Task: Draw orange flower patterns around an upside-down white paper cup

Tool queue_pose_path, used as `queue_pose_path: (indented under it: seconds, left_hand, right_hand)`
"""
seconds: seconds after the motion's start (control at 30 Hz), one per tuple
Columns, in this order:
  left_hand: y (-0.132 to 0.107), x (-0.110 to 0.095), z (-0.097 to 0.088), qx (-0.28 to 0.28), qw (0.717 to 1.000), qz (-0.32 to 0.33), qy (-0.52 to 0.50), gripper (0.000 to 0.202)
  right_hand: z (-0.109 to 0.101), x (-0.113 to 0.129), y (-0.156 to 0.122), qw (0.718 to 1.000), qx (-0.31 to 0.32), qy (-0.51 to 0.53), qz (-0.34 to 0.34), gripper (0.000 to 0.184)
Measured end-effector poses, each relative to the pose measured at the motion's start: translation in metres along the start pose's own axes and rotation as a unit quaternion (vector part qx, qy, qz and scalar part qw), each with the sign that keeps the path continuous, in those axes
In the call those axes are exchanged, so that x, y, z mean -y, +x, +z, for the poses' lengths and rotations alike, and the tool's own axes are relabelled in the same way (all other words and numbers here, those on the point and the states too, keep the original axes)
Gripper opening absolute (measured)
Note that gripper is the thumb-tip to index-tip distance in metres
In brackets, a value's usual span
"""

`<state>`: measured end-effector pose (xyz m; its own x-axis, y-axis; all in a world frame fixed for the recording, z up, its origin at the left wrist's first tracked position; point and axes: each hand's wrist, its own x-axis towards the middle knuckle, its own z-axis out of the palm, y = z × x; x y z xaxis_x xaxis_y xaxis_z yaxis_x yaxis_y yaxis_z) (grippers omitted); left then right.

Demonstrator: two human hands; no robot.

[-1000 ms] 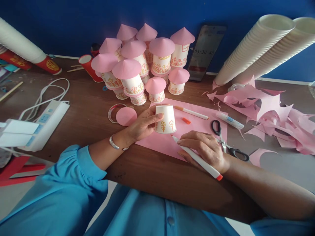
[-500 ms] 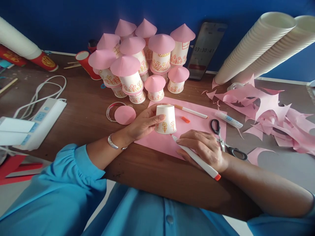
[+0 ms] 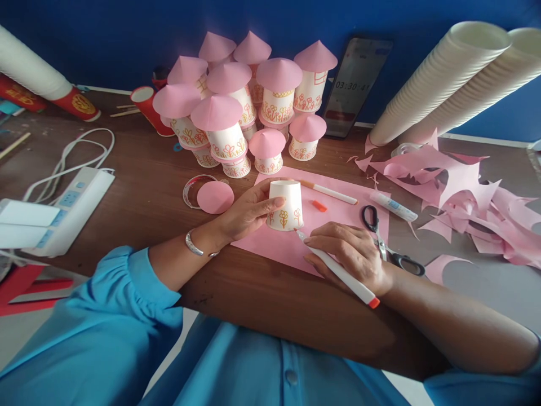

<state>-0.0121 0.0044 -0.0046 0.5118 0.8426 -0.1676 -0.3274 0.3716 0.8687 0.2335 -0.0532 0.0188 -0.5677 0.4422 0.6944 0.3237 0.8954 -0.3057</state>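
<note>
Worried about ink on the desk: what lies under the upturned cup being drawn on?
A pink paper sheet spreads under the cup, over the table. The left hand grips the cup; the right hand holds a marker at its rim. The patch directly beneath is covered.

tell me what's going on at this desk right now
A person in a blue shirt holds a small upturned white paper cup, drawn with orange flowers, in the left hand over a flat pink paper sheet. The right hand grips a white marker pen with an orange end, its tip at the cup's lower edge. Behind stands a cluster of decorated cups with pink cone roofs. Black-handled scissors and pink paper scraps lie to the right.
</note>
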Motion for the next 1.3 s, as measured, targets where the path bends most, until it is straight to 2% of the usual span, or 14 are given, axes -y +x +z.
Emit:
queue_pose_path:
  seconds: [0.3,1.1,1.3]
  left_hand:
    - [-0.0009,0.0003,0.0010,-0.001,1.000,0.000,-0.013,0.049]
    - [-0.0004,-0.0005,0.0017,0.009,1.000,0.005,-0.008,0.049]
    - [0.0000,0.0010,0.0006,0.012,1.000,0.006,-0.002,0.050]
  right_hand:
    - [-0.0008,-0.0003,-0.0002,1.000,0.000,0.000,-0.001,0.024]
    - [0.0015,-0.0005,-0.0009,1.000,-0.009,0.000,0.004,0.025]
    - [0.0007,-0.0001,-0.0007,1.000,-0.004,-0.002,0.009,0.030]
